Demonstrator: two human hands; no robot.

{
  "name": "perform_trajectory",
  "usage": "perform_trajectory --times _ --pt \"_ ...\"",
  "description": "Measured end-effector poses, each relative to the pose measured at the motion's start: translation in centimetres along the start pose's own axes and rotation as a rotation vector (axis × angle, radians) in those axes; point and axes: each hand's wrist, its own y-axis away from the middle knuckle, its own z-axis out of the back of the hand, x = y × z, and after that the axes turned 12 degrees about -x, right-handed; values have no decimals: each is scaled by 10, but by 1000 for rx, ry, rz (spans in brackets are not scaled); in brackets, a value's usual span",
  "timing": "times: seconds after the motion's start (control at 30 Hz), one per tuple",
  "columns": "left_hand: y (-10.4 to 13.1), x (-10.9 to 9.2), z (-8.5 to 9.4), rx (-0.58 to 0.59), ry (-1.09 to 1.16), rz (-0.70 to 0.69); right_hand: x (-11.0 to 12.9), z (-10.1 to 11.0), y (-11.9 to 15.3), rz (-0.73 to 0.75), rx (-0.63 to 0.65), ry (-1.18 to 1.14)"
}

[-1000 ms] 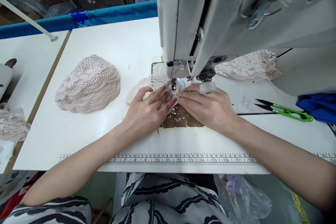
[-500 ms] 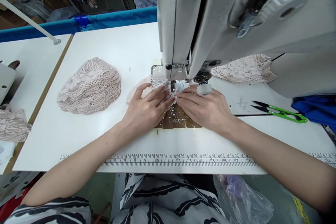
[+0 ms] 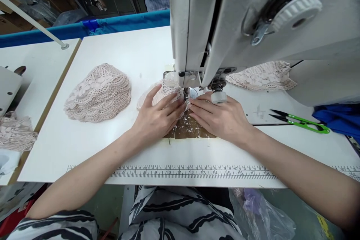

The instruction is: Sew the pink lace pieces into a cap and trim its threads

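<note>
A pale pink lace piece (image 3: 149, 95) lies under the needle area of the sewing machine (image 3: 194, 22). My left hand (image 3: 158, 118) rests on it, fingers spread, with the fingertips just left of the presser foot (image 3: 186, 93). On the other side of the foot, my right hand (image 3: 222, 116) lies with its fingers stretched out and its fingertips at the lace edge. Brown shiny tape (image 3: 187, 127) covers the bed between both hands. Part of the lace is hidden beneath my left fingers.
A lace stack (image 3: 98, 93) sits on the white table (image 3: 92, 150) at left. More lace (image 3: 261, 75) lies behind the machine head at right, near green-handled snips (image 3: 303, 122) and blue cloth (image 3: 337, 118). A printed ruler (image 3: 191, 172) runs along the front edge.
The whole view has shifted slightly. Both hands stay at nearly the same place beside the presser foot, and a metal part in the machine head's slot now shows higher up.
</note>
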Motion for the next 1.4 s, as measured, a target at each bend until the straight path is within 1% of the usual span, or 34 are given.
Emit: perform_trajectory --times 0.1,0.47,0.67,0.83,1.0,1.2,1.3,1.4 --pt "1 -1 2 -21 23 -24 -1 -1 2 3 -22 -10" --pt "2 -1 1 41 121 101 0 -4 2 -38 39 3" --pt "2 2 0 32 93 79 1 -4 1 -3 6 88" --pt "1 4 -3 41 124 120 0 -6 1 -22 32 107" --pt "0 6 -5 50 90 108 -1 -5 0 -52 109 106" --pt "0 8 -7 38 85 105 -2 -9 -1 -49 44 103" --pt "0 9 -8 34 112 127 -2 -10 -1 -73 77 88" --pt "0 9 -9 41 92 122 -1 -8 -2 -86 123 75"
